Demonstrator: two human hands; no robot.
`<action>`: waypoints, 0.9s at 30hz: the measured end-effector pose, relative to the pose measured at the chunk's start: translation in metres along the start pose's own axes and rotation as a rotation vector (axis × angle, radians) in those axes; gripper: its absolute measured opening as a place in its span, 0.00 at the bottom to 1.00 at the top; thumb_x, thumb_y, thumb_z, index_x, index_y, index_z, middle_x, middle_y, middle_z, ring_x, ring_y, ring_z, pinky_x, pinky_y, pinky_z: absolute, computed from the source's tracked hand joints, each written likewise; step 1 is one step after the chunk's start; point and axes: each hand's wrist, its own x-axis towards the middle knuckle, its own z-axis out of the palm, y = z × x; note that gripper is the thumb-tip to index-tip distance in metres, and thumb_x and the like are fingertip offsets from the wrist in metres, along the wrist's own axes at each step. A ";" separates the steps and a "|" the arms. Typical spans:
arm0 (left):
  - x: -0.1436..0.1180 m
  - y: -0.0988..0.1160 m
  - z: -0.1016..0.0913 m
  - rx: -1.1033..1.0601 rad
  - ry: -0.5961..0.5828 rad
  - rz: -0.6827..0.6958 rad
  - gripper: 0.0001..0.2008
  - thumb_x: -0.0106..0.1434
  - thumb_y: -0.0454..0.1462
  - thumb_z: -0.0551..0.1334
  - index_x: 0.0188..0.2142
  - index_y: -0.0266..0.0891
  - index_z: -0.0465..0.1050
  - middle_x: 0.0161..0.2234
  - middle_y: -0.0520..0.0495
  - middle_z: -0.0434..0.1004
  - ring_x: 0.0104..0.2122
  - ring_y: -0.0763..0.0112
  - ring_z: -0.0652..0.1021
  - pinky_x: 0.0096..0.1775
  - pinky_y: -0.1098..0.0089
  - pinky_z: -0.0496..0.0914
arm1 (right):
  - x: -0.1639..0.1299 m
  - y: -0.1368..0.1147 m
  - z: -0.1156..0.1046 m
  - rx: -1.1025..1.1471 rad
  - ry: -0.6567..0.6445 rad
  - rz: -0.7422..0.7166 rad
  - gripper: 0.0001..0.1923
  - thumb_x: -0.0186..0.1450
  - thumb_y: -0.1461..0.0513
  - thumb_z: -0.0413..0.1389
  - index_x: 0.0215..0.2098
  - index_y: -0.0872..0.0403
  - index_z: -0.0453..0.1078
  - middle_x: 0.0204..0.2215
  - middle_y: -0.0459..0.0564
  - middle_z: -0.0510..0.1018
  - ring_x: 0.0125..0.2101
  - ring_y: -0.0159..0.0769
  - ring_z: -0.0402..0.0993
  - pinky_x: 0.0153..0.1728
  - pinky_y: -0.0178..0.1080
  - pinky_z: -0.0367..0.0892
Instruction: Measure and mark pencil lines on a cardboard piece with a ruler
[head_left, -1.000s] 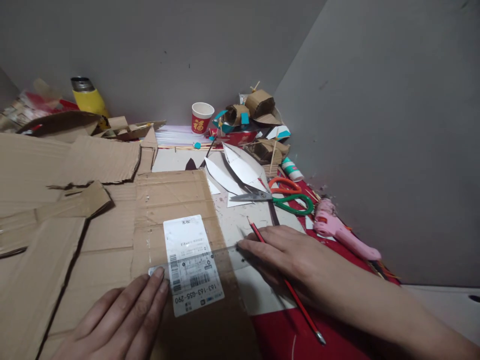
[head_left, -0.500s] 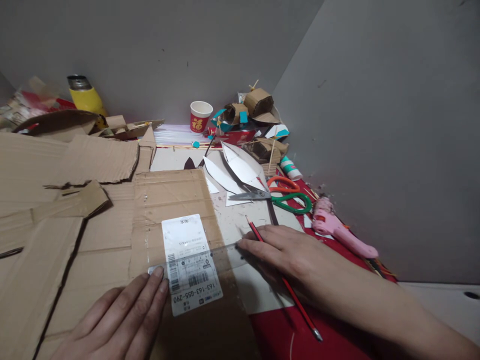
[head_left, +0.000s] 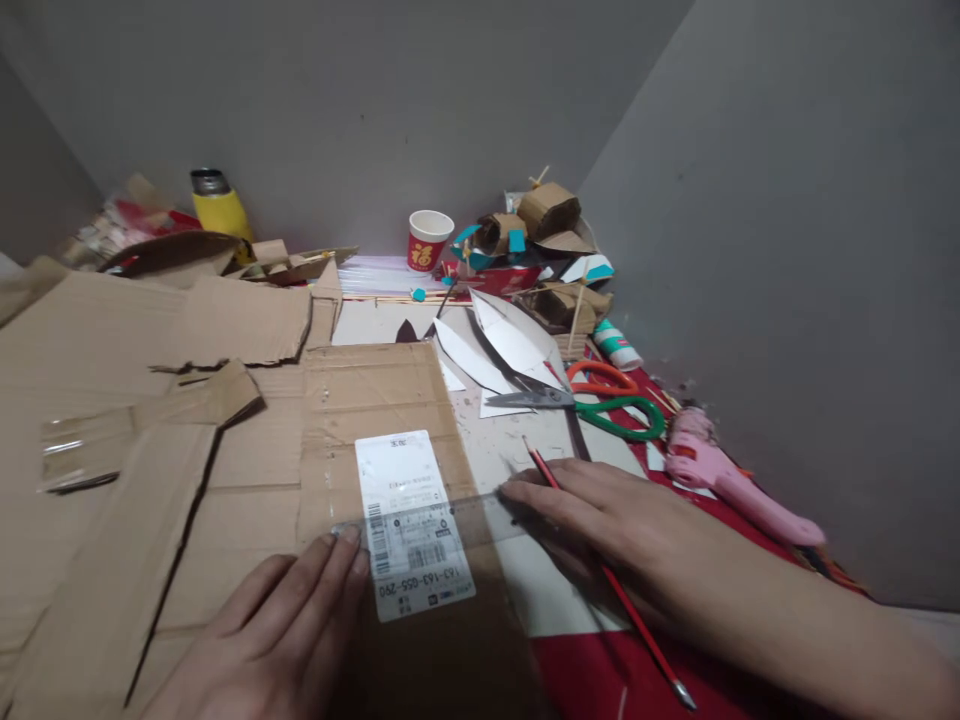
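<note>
A clear ruler [head_left: 484,518] lies across a brown cardboard piece [head_left: 379,390] and its white shipping label [head_left: 396,465]. My left hand [head_left: 289,615] holds the ruler's left end, fingertips pressed together on it. My right hand [head_left: 592,510] touches the other end with its fingertips. A red pencil [head_left: 637,620] is held slantwise among the right hand's fingers, its tip pointing up and away from me. The right thumb is largely hidden. Beyond this hand lie scissors [head_left: 534,399] with one orange and one green handle.
Cut cardboard pieces [head_left: 247,320] cover the left side. At the back stand a yellow bottle [head_left: 221,213] and a red-and-white paper cup [head_left: 430,245]. White paper shapes [head_left: 517,335] lie behind the scissors. A pink glue gun [head_left: 739,485] rests at right, near the grey wall [head_left: 810,300].
The whole scene has shifted right in the picture as the camera turned left. Both hands keep their places at the ruler, and the pencil stays in my right hand.
</note>
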 end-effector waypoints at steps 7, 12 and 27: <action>0.007 0.005 -0.005 0.014 -0.033 -0.060 0.26 0.67 0.51 0.53 0.54 0.37 0.71 0.53 0.47 0.76 0.53 0.64 0.69 0.51 0.67 0.59 | 0.004 -0.001 -0.026 0.235 0.390 -0.103 0.22 0.72 0.61 0.46 0.63 0.39 0.59 0.41 0.48 0.82 0.41 0.41 0.80 0.42 0.40 0.77; 0.008 0.012 -0.001 0.038 -0.038 -0.131 0.19 0.68 0.47 0.53 0.52 0.42 0.72 0.52 0.51 0.77 0.52 0.67 0.66 0.50 0.67 0.56 | 0.061 -0.040 -0.040 0.495 0.240 -0.282 0.17 0.74 0.56 0.45 0.48 0.48 0.75 0.37 0.52 0.82 0.37 0.37 0.79 0.37 0.36 0.75; 0.009 0.020 0.002 0.023 -0.004 -0.234 0.15 0.66 0.36 0.55 0.49 0.44 0.75 0.48 0.53 0.80 0.35 0.69 0.69 0.39 0.66 0.57 | 0.139 -0.060 0.038 1.066 0.012 -0.259 0.12 0.68 0.57 0.55 0.31 0.58 0.71 0.22 0.45 0.73 0.21 0.26 0.66 0.22 0.30 0.63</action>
